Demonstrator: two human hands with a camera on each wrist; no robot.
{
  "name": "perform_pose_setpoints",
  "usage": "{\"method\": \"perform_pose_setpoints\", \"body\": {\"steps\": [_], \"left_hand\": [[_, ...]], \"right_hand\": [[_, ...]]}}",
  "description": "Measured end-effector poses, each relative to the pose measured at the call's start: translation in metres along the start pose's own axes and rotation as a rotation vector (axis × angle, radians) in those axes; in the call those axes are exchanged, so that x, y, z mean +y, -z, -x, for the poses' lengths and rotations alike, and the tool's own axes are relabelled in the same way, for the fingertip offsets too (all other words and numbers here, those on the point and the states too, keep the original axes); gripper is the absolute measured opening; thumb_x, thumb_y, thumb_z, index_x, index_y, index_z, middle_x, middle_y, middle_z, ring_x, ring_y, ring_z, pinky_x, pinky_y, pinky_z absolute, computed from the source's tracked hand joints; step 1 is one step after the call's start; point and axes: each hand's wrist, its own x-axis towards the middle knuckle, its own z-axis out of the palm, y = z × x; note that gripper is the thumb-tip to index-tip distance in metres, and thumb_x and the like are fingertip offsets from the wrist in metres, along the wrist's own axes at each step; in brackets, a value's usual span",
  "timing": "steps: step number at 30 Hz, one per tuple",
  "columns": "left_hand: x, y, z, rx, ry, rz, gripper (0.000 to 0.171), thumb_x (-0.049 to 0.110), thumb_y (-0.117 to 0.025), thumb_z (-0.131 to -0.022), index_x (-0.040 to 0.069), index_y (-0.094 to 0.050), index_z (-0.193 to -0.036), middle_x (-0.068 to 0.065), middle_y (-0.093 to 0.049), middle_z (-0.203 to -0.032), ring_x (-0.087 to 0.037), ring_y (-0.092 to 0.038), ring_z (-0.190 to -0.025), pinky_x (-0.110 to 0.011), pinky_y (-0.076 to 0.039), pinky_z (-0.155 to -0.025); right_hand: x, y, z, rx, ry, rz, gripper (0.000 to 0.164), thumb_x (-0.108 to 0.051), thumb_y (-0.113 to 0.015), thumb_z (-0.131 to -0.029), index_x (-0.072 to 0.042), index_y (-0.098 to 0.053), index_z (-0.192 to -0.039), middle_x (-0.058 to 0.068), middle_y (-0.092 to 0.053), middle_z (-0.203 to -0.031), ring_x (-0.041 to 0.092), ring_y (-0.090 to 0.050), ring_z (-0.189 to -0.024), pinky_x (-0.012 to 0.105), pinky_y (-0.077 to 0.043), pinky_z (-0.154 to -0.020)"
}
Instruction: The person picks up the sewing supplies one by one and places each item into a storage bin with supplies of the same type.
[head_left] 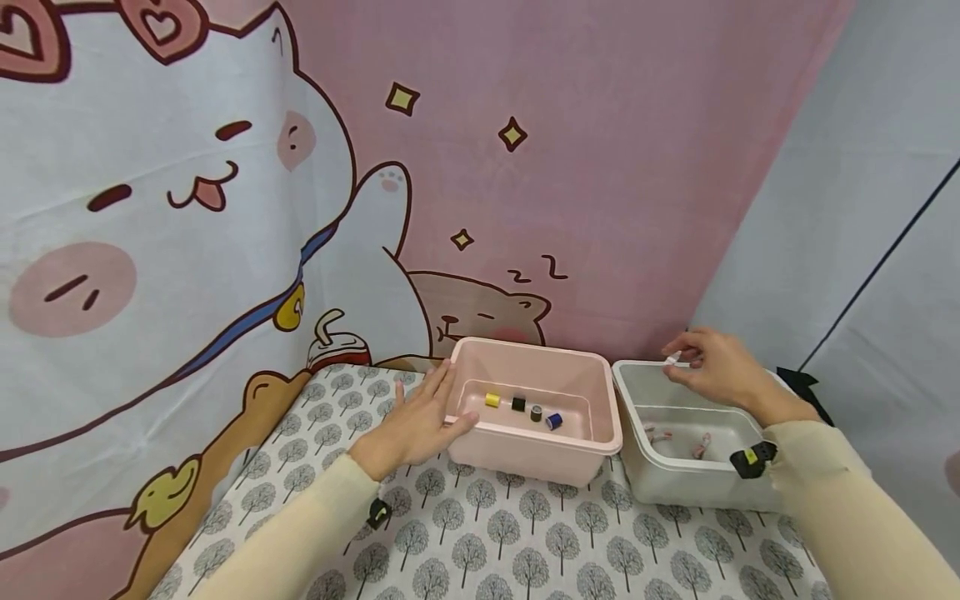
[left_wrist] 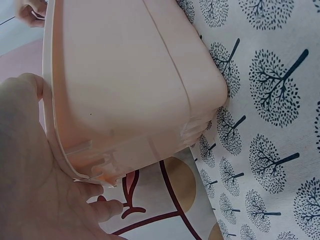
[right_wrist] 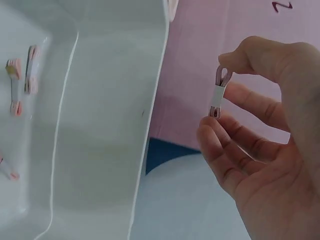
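Note:
My right hand (head_left: 723, 371) is raised over the back of the grey bin (head_left: 701, 493). Between thumb and fingertips it pinches a small bundle of mauve cord (right_wrist: 219, 94), folded into loops and wrapped in a white paper band. More such bundles (right_wrist: 17, 90), pinkish with pale bands, lie on the grey bin's floor. My left hand (head_left: 416, 427) rests on the left rim of the pink bin (head_left: 517, 458), its fingers spread and holding nothing else. Inside the pink bin are small thread spools: a yellow one (head_left: 492, 400), a black one (head_left: 518, 404), a dark grey one (head_left: 536, 413) and a blue one (head_left: 554, 422).
Both bins stand side by side on a table covered with a tree-print cloth (head_left: 472, 550). Behind them hangs a pink cartoon backdrop (head_left: 615, 167), close to the bins' back rims. White fabric (head_left: 862, 217) closes off the right side.

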Motion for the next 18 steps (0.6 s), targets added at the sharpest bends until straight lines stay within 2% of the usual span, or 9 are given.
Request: {"method": "perform_pose_setpoints", "body": {"steps": [4, 10, 14, 18], "left_hand": [[0.0, 0.0, 0.0, -0.008, 0.006, -0.005, 0.11, 0.087, -0.031, -0.113, 0.01, -0.006, -0.188, -0.006, 0.005, -0.198, -0.043, -0.007, -0.185, -0.086, 0.0, -0.141], [0.001, -0.001, 0.0, -0.009, 0.008, -0.003, 0.111, 0.088, -0.031, -0.113, 0.01, -0.006, -0.188, -0.006, 0.006, -0.198, -0.042, -0.007, -0.185, -0.085, 0.001, -0.141], [0.001, -0.001, -0.001, -0.009, 0.009, -0.003, 0.111, 0.088, -0.031, -0.113, 0.01, -0.006, -0.188, -0.005, 0.006, -0.198, -0.042, -0.006, -0.185, -0.085, 0.002, -0.141], [0.0, 0.0, -0.001, -0.017, 0.013, -0.007, 0.111, 0.088, -0.031, -0.113, 0.01, -0.005, -0.188, -0.005, 0.007, -0.198, -0.041, -0.006, -0.185, -0.085, 0.002, -0.141]], "right_hand": [[0.011, 0.002, 0.001, -0.043, -0.041, 0.013, 0.026, -0.022, -0.091, -0.099, -0.004, -0.087, -0.117, 0.029, -0.081, -0.125, 0.047, -0.083, -0.109, 0.064, -0.069, -0.092], [0.017, 0.006, 0.006, -0.122, -0.106, 0.053, 0.042, -0.032, -0.092, -0.1, -0.001, -0.085, -0.127, 0.036, -0.076, -0.129, 0.054, -0.08, -0.114, 0.074, -0.066, -0.095], [0.015, 0.004, 0.009, -0.118, -0.123, 0.056, 0.041, -0.033, -0.09, -0.102, -0.002, -0.085, -0.129, 0.036, -0.075, -0.132, 0.055, -0.078, -0.118, 0.076, -0.064, -0.098], [0.011, 0.0, 0.012, -0.088, -0.102, 0.055, 0.037, -0.031, -0.089, -0.103, -0.003, -0.086, -0.127, 0.035, -0.076, -0.133, 0.054, -0.078, -0.118, 0.075, -0.064, -0.098]]}}
